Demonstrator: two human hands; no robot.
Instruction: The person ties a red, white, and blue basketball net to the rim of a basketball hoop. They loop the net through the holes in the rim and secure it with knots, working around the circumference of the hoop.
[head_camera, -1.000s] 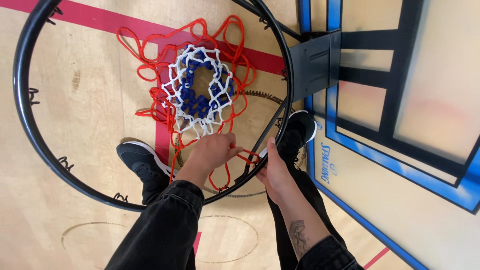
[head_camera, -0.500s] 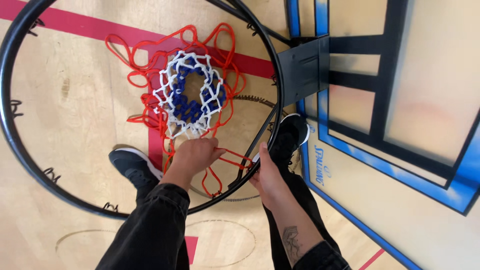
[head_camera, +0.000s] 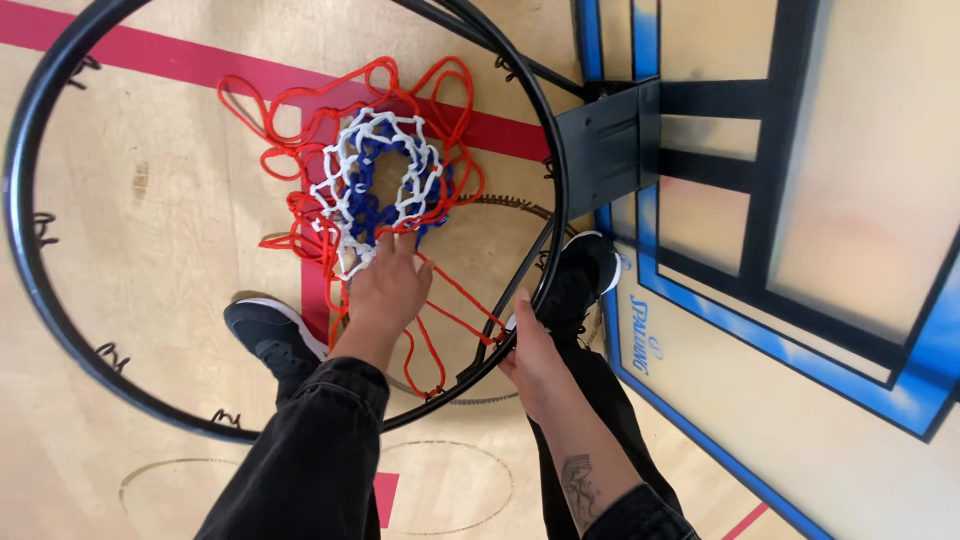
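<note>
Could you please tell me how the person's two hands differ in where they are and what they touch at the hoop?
The left hand reaches inside the black rim into the red, white and blue net; the right hand grips the rim's edge from outside. The left arm is covered by a dark sleeve to the wrist, while the right forearm is bare. Both reach down from above.

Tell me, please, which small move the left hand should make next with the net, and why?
Probably pull one loose red loop toward the nearest empty hook. The left hand rests on the net, bunched inside the rim; the right hand grips the rim.
</note>
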